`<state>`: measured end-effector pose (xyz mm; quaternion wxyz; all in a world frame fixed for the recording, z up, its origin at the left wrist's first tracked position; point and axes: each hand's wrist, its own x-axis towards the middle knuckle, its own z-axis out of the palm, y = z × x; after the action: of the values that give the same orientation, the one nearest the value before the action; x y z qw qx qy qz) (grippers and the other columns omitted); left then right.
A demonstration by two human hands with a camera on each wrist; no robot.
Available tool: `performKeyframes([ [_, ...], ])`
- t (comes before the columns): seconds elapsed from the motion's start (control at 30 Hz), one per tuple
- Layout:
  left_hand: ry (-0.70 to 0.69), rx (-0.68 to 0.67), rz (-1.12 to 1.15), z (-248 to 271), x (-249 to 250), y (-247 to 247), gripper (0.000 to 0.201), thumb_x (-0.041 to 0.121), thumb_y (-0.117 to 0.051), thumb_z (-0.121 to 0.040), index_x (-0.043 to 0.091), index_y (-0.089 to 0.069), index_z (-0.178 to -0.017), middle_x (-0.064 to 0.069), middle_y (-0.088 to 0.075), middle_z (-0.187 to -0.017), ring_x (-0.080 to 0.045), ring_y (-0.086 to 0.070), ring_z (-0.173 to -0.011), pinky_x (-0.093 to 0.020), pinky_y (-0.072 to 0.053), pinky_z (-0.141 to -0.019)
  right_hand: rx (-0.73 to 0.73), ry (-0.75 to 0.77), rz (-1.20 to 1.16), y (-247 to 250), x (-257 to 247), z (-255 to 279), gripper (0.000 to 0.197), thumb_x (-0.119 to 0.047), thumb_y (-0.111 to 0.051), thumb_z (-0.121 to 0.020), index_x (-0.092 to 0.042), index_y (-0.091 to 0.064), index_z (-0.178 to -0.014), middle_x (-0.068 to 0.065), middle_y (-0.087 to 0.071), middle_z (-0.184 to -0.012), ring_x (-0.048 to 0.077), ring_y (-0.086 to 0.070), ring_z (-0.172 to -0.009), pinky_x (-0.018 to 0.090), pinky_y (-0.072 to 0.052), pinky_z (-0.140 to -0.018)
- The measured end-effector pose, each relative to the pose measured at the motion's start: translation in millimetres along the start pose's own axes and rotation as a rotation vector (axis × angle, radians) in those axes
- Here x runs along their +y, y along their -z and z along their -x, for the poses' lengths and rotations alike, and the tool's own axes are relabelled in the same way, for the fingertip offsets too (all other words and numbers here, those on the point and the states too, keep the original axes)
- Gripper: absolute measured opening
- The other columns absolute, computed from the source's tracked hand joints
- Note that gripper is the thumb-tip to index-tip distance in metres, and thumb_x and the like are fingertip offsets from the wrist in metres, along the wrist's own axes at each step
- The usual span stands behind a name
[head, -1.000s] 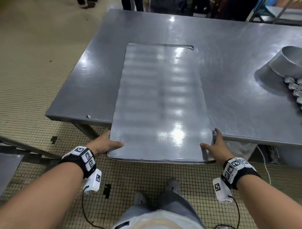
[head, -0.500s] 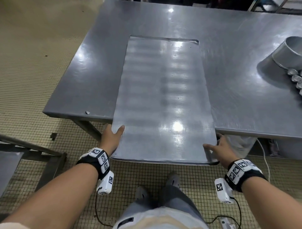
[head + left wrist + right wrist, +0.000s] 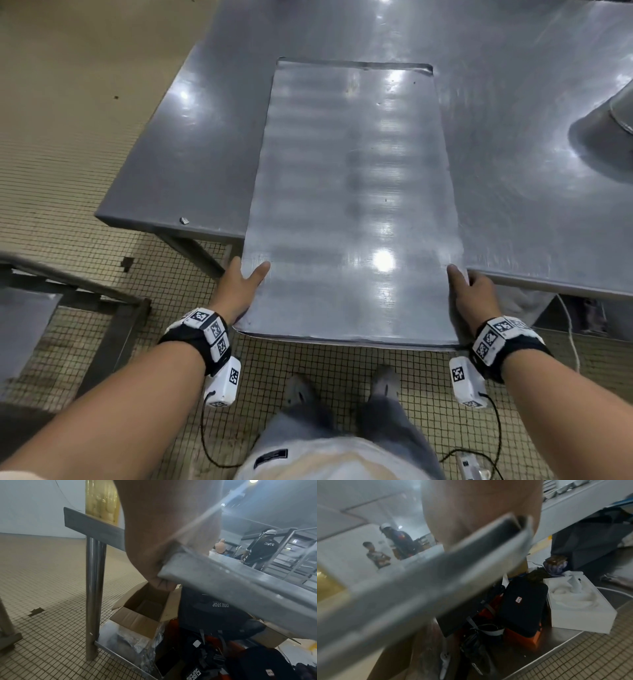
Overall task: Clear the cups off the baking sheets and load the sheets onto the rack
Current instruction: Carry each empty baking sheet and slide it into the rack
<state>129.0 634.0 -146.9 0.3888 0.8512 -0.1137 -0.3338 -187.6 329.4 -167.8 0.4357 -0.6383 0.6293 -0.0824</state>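
Note:
A bare, flat metal baking sheet (image 3: 349, 192) lies lengthwise on the steel table (image 3: 513, 120), its near end jutting out past the table's front edge. My left hand (image 3: 241, 287) grips the sheet's near left corner, thumb on top and fingers underneath; in the left wrist view the fingers (image 3: 161, 584) curl under the sheet's edge (image 3: 240, 588). My right hand (image 3: 474, 294) holds the near right corner the same way, thumb on top; the right wrist view shows the blurred sheet (image 3: 419, 588) across the palm. No cups are on this sheet.
A round metal pan (image 3: 613, 106) sits at the table's right edge. A metal frame (image 3: 68, 291) stands low at the left. Under the table lie an open cardboard box (image 3: 142, 615), dark bags (image 3: 214, 615) and a white tissue box (image 3: 580, 604). People stand in the background.
Both hands have slid forward along the sheet's side edges and taken a firmer hold. The sheet has come a little further out over the table's front edge.

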Motion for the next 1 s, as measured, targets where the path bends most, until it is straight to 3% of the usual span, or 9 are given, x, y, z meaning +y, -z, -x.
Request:
performKeyframes([
  [0.1, 0.011, -0.013, -0.001, 7.5, 2.1, -9.4, 0.048, 0.057, -0.059, -0.094, 0.019, -0.052, -0.123, 0.001, -0.065, -0.114, -0.022, -0.065, -0.103, -0.039, -0.056, -0.078, 0.017, 0.049, -0.006, 9.5, 8.8, 0.8, 0.075, -0.068, -0.05, -0.089, -0.008, -0.056, -0.134, 0.012, -0.064, -0.13, 0.031, -0.059, -0.122, 0.05, -0.045, -0.106],
  [0.17, 0.01, -0.035, 0.018, 11.0, 3.6, -17.8, 0.046, 0.057, -0.06, -0.093, 0.021, -0.053, -0.121, 0.003, -0.066, -0.113, -0.019, -0.067, -0.101, -0.034, -0.055, -0.073, 0.03, 0.068, -0.03, 16.7, 14.2, 2.6, 0.058, -0.059, -0.053, -0.093, -0.012, -0.058, -0.127, 0.009, -0.067, -0.119, 0.03, -0.062, -0.113, 0.047, -0.048, -0.101],
  [0.3, 0.002, -0.099, 0.042, 9.4, 12.6, -25.8, 0.048, 0.049, -0.067, -0.091, 0.022, -0.048, -0.126, 0.003, -0.064, -0.118, -0.019, -0.065, -0.104, -0.037, -0.056, -0.078, 0.025, 0.086, -0.086, 31.1, 24.3, 8.8, 0.036, -0.046, -0.056, -0.097, -0.022, -0.054, -0.123, 0.004, -0.066, -0.112, 0.025, -0.063, -0.107, 0.046, -0.048, -0.099],
  [0.43, -0.038, -0.13, -0.02, -1.9, 34.1, -26.1, 0.073, 0.035, -0.082, -0.082, 0.019, -0.039, -0.139, 0.001, -0.058, -0.125, -0.021, -0.06, -0.112, -0.044, -0.051, -0.096, -0.001, 0.059, -0.081, 49.2, 43.1, 6.4, 0.035, -0.05, -0.057, -0.094, -0.028, -0.05, -0.121, 0.002, -0.067, -0.112, 0.024, -0.064, -0.106, 0.05, -0.049, -0.099],
  [0.57, -0.065, -0.05, 0.007, 4.9, 48.1, -51.7, 0.055, 0.044, -0.069, -0.093, 0.015, -0.043, -0.133, 0.001, -0.057, -0.123, -0.02, -0.057, -0.112, -0.037, -0.044, -0.093, -0.047, 0.027, -0.079, 65.1, 46.0, 7.5, 0.032, -0.039, -0.058, -0.098, -0.022, -0.051, -0.124, 0.002, -0.063, -0.109, 0.022, -0.062, -0.102, 0.039, -0.046, -0.09],
  [0.67, -0.095, -0.031, -0.082, 10.8, 47.5, -63.6, 0.045, 0.048, -0.058, -0.098, 0.014, -0.044, -0.123, 0.001, -0.055, -0.116, -0.02, -0.054, -0.108, -0.036, -0.041, -0.09, -0.069, 0.009, -0.05, 73.4, 44.8, 0.0, 0.029, -0.033, -0.058, -0.099, -0.018, -0.049, -0.122, 0.004, -0.061, -0.11, 0.025, -0.059, -0.106, 0.042, -0.045, -0.092],
  [0.73, -0.091, -0.046, -0.087, 10.2, 43.2, -65.9, 0.044, 0.049, -0.059, -0.097, 0.015, -0.044, -0.12, 0.003, -0.056, -0.114, -0.019, -0.055, -0.107, -0.036, -0.043, -0.089, -0.074, 0.011, -0.023, 75.1, 42.6, -4.8, 0.029, -0.032, -0.056, -0.097, -0.018, -0.048, -0.121, 0.008, -0.061, -0.112, 0.027, -0.059, -0.107, 0.045, -0.046, -0.095],
  [0.87, -0.105, -0.017, -0.059, 7.8, 34.9, -65.9, 0.041, 0.049, -0.064, -0.094, 0.018, -0.048, -0.115, 0.005, -0.06, -0.109, -0.018, -0.06, -0.104, -0.037, -0.049, -0.086, -0.101, 0.041, 0.047, 78.7, 39.2, -9.2, 0.032, -0.028, -0.049, -0.098, -0.015, -0.045, -0.127, 0.01, -0.055, -0.117, 0.028, -0.052, -0.11, 0.042, -0.038, -0.095],
  [1.0, -0.098, -0.046, -0.088, 6.5, 33.0, -62.4, 0.046, 0.054, -0.066, -0.091, 0.02, -0.048, -0.116, 0.005, -0.062, -0.111, -0.017, -0.062, -0.104, -0.044, -0.054, -0.09, -0.209, 0.078, 0.152, 93.1, 39.1, -17.4, 0.027, -0.025, -0.045, -0.101, -0.012, -0.046, -0.124, 0.015, -0.057, -0.119, 0.034, -0.054, -0.112, 0.047, -0.04, -0.098],
])
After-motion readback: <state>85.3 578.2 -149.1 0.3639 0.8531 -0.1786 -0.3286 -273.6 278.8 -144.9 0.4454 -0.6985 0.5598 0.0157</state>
